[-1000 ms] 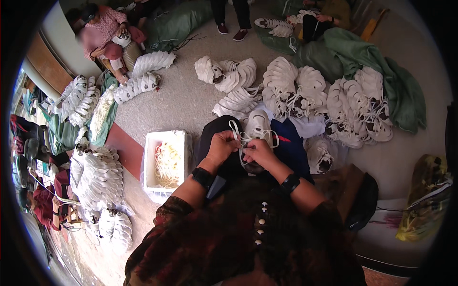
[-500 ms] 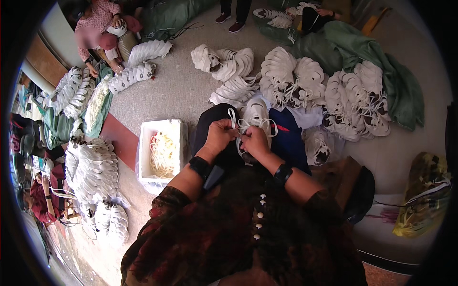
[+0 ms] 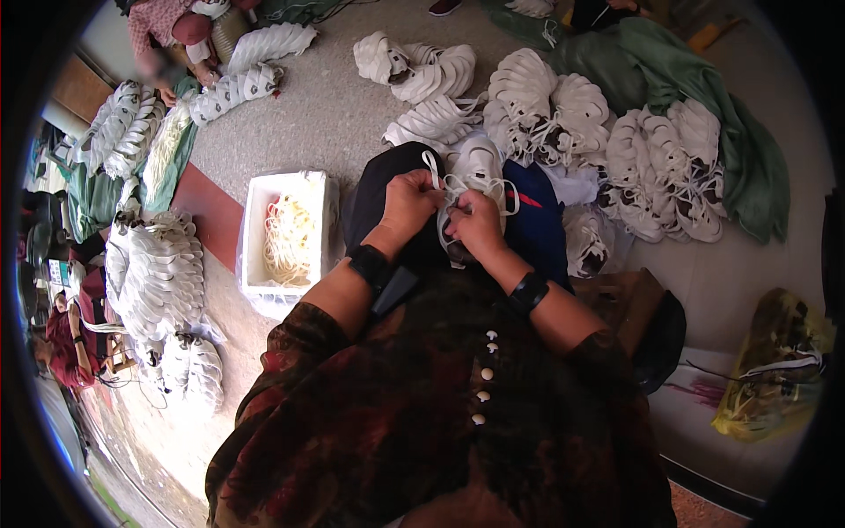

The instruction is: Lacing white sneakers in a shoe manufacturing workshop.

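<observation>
A white sneaker (image 3: 478,164) rests on my lap, toe pointing away, between my dark trouser leg and a blue cloth. White shoelace (image 3: 429,160) loops stick out on both sides of its lacing. My left hand (image 3: 410,206) is closed at the left of the shoe's opening, fingertips pinching the shoelace. Just right of it, my right hand (image 3: 478,222) is closed over the opening with bent fingers, also on the shoelace. The fingers partly hide the lace ends and the shoe's tongue.
Left of my legs stands a white foam box (image 3: 250,233) of loose laces. Stacks of white sneakers (image 3: 524,92) lie ahead and right, beside a green sheet (image 3: 757,180). More shoe stacks (image 3: 154,277) are at left, near other people. A yellow bag (image 3: 748,409) lies far right.
The view has shifted, tilting so the far part of the room moves up. My hands stay at the shoe; they have drawn slightly apart, and the right fingers have curled over the opening.
</observation>
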Tool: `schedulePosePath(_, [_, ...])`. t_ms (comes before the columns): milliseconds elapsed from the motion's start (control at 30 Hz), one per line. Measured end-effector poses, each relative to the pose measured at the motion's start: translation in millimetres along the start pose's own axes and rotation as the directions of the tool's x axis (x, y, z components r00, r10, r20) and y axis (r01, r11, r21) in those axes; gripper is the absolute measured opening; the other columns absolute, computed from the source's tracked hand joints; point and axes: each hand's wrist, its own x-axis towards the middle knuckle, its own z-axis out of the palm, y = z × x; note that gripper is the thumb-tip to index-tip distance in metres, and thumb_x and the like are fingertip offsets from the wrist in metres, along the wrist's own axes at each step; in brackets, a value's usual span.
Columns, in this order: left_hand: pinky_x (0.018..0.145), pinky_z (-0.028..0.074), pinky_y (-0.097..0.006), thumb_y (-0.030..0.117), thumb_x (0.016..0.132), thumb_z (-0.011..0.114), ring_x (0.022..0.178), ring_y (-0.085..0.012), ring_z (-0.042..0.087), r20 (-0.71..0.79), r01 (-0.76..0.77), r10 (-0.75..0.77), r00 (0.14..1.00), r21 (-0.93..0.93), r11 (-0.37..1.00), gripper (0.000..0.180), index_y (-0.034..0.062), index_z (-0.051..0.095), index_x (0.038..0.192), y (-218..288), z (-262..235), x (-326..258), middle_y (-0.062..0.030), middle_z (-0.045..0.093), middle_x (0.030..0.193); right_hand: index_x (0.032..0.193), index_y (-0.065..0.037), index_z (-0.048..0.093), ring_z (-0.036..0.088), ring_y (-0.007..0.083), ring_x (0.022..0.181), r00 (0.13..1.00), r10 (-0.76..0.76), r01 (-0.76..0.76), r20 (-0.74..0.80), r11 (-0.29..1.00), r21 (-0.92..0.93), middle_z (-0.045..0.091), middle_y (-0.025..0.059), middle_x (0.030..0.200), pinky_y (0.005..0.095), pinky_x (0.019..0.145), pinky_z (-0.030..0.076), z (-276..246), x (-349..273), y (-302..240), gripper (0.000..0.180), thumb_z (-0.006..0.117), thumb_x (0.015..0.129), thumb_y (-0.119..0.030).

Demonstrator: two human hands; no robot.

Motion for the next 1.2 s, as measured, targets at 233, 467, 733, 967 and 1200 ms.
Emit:
schedulePosePath(233, [0.052, 0.043, -0.024, 0.001, 0.067, 0.063, 0.054, -0.0078, 0.053, -0.094, 0.008, -0.004, 0.996, 0.040, 0.999, 0.006, 0.0017, 0.062, 0.073, -6.1, 5.2, 4.9, -0.0037, 0.060, 0.060, 0.075, 0.001, 0.050, 0.058, 0.0160, 0.044, 0.999, 0.025, -0.026, 0.024, 0.998, 0.060, 0.056, 0.0087, 0.055, 0.0272, 0.039, 0.042, -1.4, -2.5, -3.1, 0.009, 0.059, 0.075, 0.000])
schedulePosePath(467, [0.057, 0.048, -0.031, 0.008, 0.067, 0.063, 0.058, -0.0217, 0.061, -0.149, -0.010, 0.052, 0.987, 0.269, 0.963, 0.009, 0.0029, 0.063, 0.074, -2.4, 6.4, 8.8, -0.0114, 0.062, 0.064, 0.079, 0.000, 0.049, 0.058, 0.0127, 0.048, 0.997, 0.055, -0.058, 0.062, 0.997, 0.056, 0.055, 0.0061, 0.061, 0.0224, 0.038, 0.042, -4.1, -1.6, -1.6, 0.008, 0.057, 0.079, 0.001])
schedulePosePath(733, [0.057, 0.048, -0.039, 0.011, 0.067, 0.060, 0.065, -0.0338, 0.060, 0.008, -0.201, 0.240, 0.971, 0.577, 0.792, 0.005, 0.0067, 0.059, 0.068, 15.7, 14.8, -1.8, -0.0151, 0.060, 0.067, 0.085, 0.000, 0.055, 0.061, 0.0335, 0.067, 0.963, -0.268, 0.260, 0.017, 0.916, -0.307, 0.060, 0.0188, 0.067, 0.0422, 0.061, 0.047, -7.2, -2.1, 16.2, 0.015, 0.054, 0.070, 0.000])
schedulePosePath(967, [0.062, 0.049, -0.041, 0.010, 0.067, 0.058, 0.070, -0.0334, 0.061, 0.171, -0.417, 0.417, 0.893, 0.662, 0.623, 0.013, 0.0058, 0.060, 0.079, 25.9, 11.4, -17.9, -0.0145, 0.062, 0.073, 0.079, -0.002, 0.057, 0.059, 0.0340, 0.071, 0.890, -0.433, 0.402, 0.141, 0.602, -0.690, 0.059, 0.0165, 0.072, 0.0437, 0.061, 0.046, -12.4, -5.4, -16.7, 0.013, 0.056, 0.066, -0.002])
schedulePosePath(1200, [0.068, 0.050, -0.038, 0.010, 0.063, 0.061, 0.077, -0.0307, 0.062, 0.076, -0.187, 0.177, 0.981, 0.587, 0.788, 0.031, 0.0056, 0.059, 0.094, 26.7, 10.4, -15.9, -0.0130, 0.063, 0.081, 0.072, -0.003, 0.058, 0.061, 0.0298, 0.069, 0.829, -0.487, 0.506, 0.276, 0.442, -0.741, 0.060, 0.0141, 0.070, 0.0401, 0.061, 0.049, -21.0, -3.3, -21.2, 0.008, 0.058, 0.066, -0.007])
